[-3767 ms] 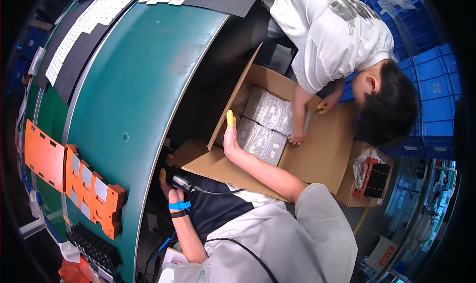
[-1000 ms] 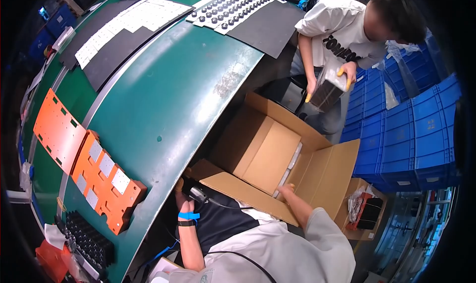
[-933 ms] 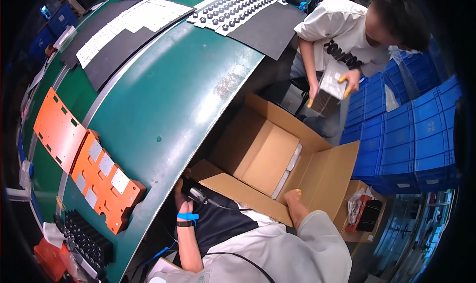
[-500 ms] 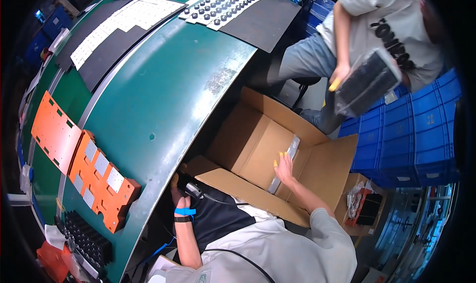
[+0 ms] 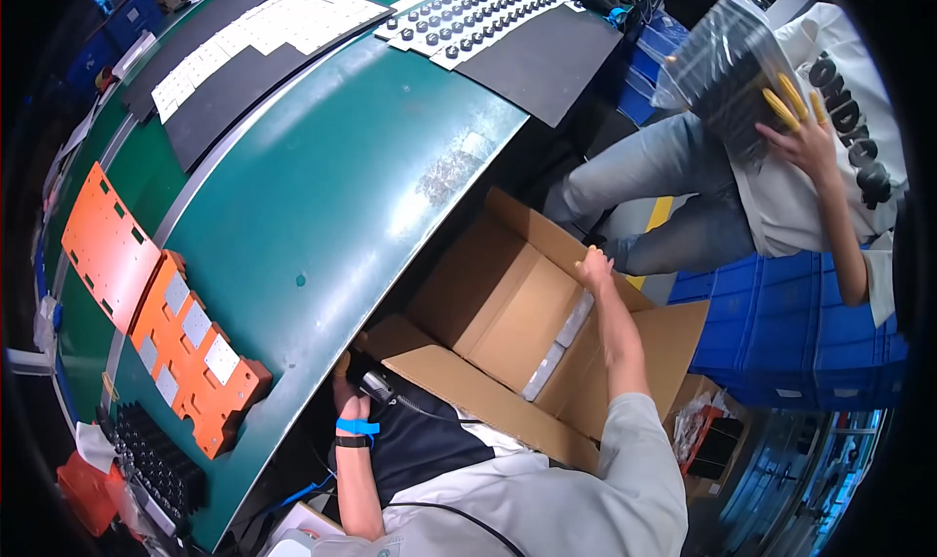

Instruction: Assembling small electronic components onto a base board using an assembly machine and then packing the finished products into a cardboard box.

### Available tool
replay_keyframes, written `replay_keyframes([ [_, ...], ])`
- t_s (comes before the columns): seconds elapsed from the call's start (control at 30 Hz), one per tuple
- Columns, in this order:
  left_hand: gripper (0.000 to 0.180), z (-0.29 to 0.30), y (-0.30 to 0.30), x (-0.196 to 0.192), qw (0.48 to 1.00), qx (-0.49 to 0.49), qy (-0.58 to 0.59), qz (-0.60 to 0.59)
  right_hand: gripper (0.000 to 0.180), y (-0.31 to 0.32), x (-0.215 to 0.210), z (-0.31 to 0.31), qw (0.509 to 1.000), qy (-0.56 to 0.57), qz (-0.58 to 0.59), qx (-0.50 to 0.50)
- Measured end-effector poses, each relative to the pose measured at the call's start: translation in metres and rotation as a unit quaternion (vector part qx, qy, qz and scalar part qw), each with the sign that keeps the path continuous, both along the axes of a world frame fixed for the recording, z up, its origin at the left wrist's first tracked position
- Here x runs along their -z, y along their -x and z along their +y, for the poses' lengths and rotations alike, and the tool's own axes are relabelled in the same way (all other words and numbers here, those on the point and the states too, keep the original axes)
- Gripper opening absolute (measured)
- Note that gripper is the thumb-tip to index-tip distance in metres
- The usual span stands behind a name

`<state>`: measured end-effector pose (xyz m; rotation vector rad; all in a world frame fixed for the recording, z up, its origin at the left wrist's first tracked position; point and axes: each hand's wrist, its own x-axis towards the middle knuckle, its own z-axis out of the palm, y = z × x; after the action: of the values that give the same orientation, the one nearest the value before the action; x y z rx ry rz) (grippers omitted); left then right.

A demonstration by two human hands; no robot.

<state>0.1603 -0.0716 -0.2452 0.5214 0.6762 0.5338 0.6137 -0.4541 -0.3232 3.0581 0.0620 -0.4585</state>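
An open cardboard box [image 5: 488,308] stands beside the bench, in front of my body. Along its bottom runs a shiny pale strip [image 5: 558,347]; I cannot make out whether it is tape. My right hand [image 5: 594,267] is closed over the box's far right edge, with yellow covers on some fingertips. Near the bench edge and the box's near left corner is my left hand [image 5: 344,373], in shadow, its fingers mostly hidden. A blue wrist strap [image 5: 357,426] and a black band are on that wrist.
A co-worker [image 5: 810,157] stands beyond the box, holding a plastic-wrapped dark stack [image 5: 724,79]. Blue crates [image 5: 791,313] are at the right. On the green bench [image 5: 322,176] are an orange fixture [image 5: 195,347], black trays [image 5: 156,459] and rows of black parts [image 5: 478,20].
My right hand has left the strip inside the box and moved up to the far edge. The co-worker has turned and raised the wrapped stack. My left hand stays about where it was.
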Motion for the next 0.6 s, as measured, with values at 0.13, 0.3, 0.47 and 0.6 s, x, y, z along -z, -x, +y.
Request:
replay_keyframes([
  [0.13, 0.052, -0.002, -0.007, -0.009, 1.0, 0.006, -0.001, 0.009, 0.038, 0.032, 0.03, -0.006, 0.99, 0.007, -0.13, -0.056],
  [0.3, 0.05, 0.0, -0.013, 0.003, 0.999, 0.019, -0.003, 0.026, 0.012, 0.01, 0.027, -0.03, 0.977, -0.04, -0.184, -0.098],
  [0.47, 0.046, -0.001, -0.013, -0.006, 1.0, 0.008, 0.003, 0.024, 0.042, 0.026, 0.012, -0.042, 0.978, 0.01, -0.166, -0.124],
  [0.6, 0.052, -0.002, -0.011, -0.012, 0.999, 0.02, 0.002, 0.025, 0.084, 0.066, 0.02, -0.126, 0.957, 0.179, -0.204, -0.098],
])
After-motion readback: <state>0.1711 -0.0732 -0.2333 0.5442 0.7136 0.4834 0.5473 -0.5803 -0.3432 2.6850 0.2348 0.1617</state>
